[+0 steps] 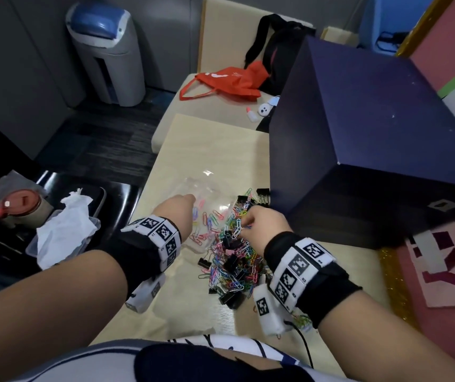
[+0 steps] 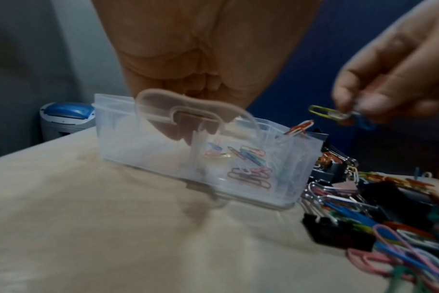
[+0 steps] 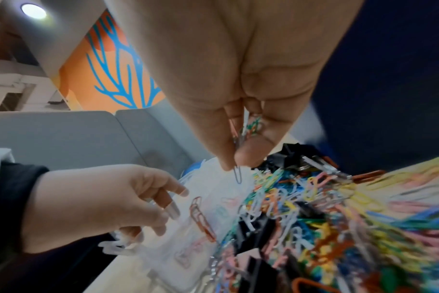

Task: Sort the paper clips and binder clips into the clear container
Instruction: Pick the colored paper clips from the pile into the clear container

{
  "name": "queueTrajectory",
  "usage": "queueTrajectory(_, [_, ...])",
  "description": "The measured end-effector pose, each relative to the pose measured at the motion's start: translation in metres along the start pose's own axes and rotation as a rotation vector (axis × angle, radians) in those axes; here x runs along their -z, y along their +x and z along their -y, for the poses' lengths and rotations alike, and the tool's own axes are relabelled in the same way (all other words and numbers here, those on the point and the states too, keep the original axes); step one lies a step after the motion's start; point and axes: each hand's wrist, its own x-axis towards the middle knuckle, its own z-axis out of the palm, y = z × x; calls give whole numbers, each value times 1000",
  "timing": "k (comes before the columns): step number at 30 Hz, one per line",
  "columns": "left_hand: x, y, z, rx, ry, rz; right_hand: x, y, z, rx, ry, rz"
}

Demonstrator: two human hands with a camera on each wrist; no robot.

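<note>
- Head view first: the clear container [image 1: 207, 194] sits on the pale desk [image 1: 193, 304], just left of a big mixed pile of clips [image 1: 234, 260].
- Left hand [image 1: 176, 208] is at the container's near side, fingers bent over its rim and gripping it to steady it; the left wrist view shows fingertips reaching down inside behind the see-through wall.
- Right hand [image 1: 264, 224] hovers over the top of the pile, thumb and fingertips pinching a small bunch of paper clips [image 3: 248, 128], and one grey-blue clip hangs out below the fingertips.
- From the left wrist, that same bunch shows a yellow-green clip [image 2: 321, 111] and a blue one poking out of the pinch, close to the container's right end but not yet over it.
- Score so far: a scatter of paper clips in the container [image 2: 248, 168], pink, blue and orange, all on one side of its divider, with an orange one propped on the rim.
- The other compartment looks bare through the plastic, though blur makes that hard to call.
- Binder clips [image 1: 230, 261]: black ones lie all through the pile, and I see none inside the container.
- My read: early going, with most of the pile left and the binder clips seemingly untouched.
</note>
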Motion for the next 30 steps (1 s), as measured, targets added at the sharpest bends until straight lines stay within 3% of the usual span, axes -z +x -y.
queueTrajectory(3, [-4,-1,1,-26,9,-13,-6,8,19,84,129,-27])
queueTrajectory(7, [-4,-1,4,-45,32,-26,-14,13,28,137,272,65])
queueTrajectory(12, [-1,1,6,-46,21,-10,2,-1,-11,68,72,-30])
queueTrajectory(15, [2,-3,-3,-48,-20,-110,5,-13,-46,-70,-200,118])
queueTrajectory(18, [5,-18,-26,-237,33,-214,2,-28,-75,-222,-365,242])
queueTrajectory(23, [-14,-52,-65,-714,234,-106,-8,-52,-99,-389,-381,309])
queueTrajectory(27, [-38,-66,-89,-776,365,45,-23,-66,-104,-436,-313,368])
queueTrajectory(30, [-50,-67,-99,-777,467,95,-38,-71,-106,-369,-210,281])
